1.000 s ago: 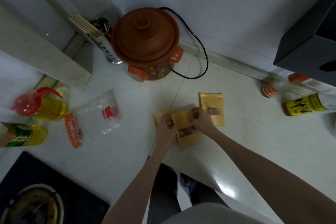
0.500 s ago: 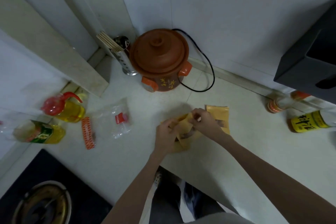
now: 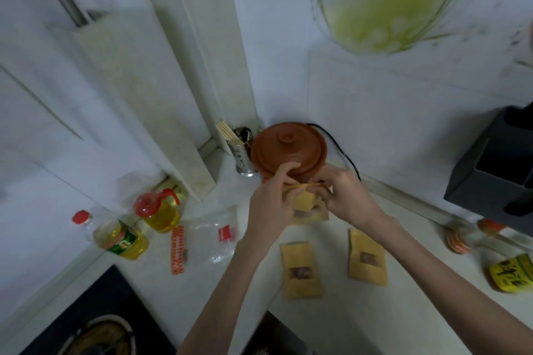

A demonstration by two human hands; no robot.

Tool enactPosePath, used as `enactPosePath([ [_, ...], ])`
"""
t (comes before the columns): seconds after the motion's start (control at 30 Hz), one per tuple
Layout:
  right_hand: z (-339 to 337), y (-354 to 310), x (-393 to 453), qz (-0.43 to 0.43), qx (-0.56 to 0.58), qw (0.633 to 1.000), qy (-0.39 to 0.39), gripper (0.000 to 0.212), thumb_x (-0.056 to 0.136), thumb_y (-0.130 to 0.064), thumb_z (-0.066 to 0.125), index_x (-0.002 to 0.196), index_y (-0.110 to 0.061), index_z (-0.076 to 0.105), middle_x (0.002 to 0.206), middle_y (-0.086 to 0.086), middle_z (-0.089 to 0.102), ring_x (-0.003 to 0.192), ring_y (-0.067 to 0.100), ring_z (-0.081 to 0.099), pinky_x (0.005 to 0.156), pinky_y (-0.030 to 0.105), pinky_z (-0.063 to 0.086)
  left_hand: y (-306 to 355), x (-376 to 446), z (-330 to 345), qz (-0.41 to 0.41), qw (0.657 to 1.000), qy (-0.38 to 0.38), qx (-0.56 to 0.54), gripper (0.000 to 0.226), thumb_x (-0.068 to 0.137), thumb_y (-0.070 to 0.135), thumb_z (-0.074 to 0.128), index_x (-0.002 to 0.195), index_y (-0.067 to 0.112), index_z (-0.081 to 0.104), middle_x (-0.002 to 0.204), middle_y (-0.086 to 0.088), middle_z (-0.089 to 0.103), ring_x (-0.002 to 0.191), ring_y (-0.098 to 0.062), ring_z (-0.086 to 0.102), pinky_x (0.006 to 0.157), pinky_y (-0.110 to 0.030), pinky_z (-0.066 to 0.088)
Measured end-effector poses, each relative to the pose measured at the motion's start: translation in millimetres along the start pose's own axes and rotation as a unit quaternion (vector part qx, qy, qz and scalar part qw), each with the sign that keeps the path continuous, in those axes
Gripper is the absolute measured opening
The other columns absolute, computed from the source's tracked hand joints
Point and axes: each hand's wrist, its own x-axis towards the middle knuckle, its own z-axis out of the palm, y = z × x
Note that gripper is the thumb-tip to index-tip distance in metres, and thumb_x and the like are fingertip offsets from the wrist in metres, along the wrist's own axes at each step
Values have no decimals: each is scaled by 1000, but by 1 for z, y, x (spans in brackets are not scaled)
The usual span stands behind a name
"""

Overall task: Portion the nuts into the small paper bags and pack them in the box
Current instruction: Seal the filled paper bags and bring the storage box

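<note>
Held paper bag [image 3: 307,206]: my left hand [image 3: 269,204] and right hand [image 3: 344,199] pinch its mouth, lifted off worktop [image 3: 418,274], likely for sealing | two filled bags [image 3: 301,269] laid flat nearby, awaiting black box [image 3: 490,179].

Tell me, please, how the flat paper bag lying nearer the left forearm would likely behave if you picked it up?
The paper bag lies flat and thin, so it is probably light. Its window shows only a little dark filling, which may shift and sag the bottom. The paper looks creased, so it would likely bend rather than stay stiff.
</note>
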Motion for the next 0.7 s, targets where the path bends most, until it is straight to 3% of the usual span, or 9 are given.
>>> enactPosePath([
  [0.13,-17,-18,6,-48,-44,997,28,3,80,-6,68,81,-8,70,76,5,64,73,24,62,64,32,47,24,15,-22,59,997,21,55,16,89,25,64,103,26,71,95,11,71,88,-7,62,74,-25,49],
  [0.27,-29,-25,9,-48,-68,996,23,8,78,-2,66,82,-8,70,80,9,66,75,28,64,64,37,49,36,19,-32,80,994,27,68,13,90,21,64,97,21,74,94,7,72,88,-11,60,73,-26,46],
  [0.37,-35,-27,11,-42,-76,996,13,12,78,-3,62,81,-12,69,81,7,66,76,26,63,64,36,48,42,20,-35,89,992,43,74,12,89,17,64,94,19,74,90,6,71,86,-11,60,70,-17,39],
  [0.47,-36,-28,12,-54,-89,995,6,13,75,-2,61,79,-13,68,78,4,64,74,25,62,63,37,49,42,20,-37,80,995,30,41,11,88,15,66,95,15,75,91,2,72,85,-12,63,76,-23,48],
  [0.57,-35,-27,14,-59,-109,992,-21,11,73,-8,63,78,-17,65,78,-1,60,75,23,61,62,41,49,38,19,-41,66,998,5,24,14,85,15,68,96,10,75,92,-3,72,84,-16,65,78,-32,52],
  [0.7,-35,-29,14,-80,-113,990,-26,12,64,-28,65,73,-19,64,73,-4,57,70,19,59,54,32,44,36,16,-42,57,998,2,36,12,84,12,69,93,8,76,87,-6,72,80,-19,65,73,-34,50],
])
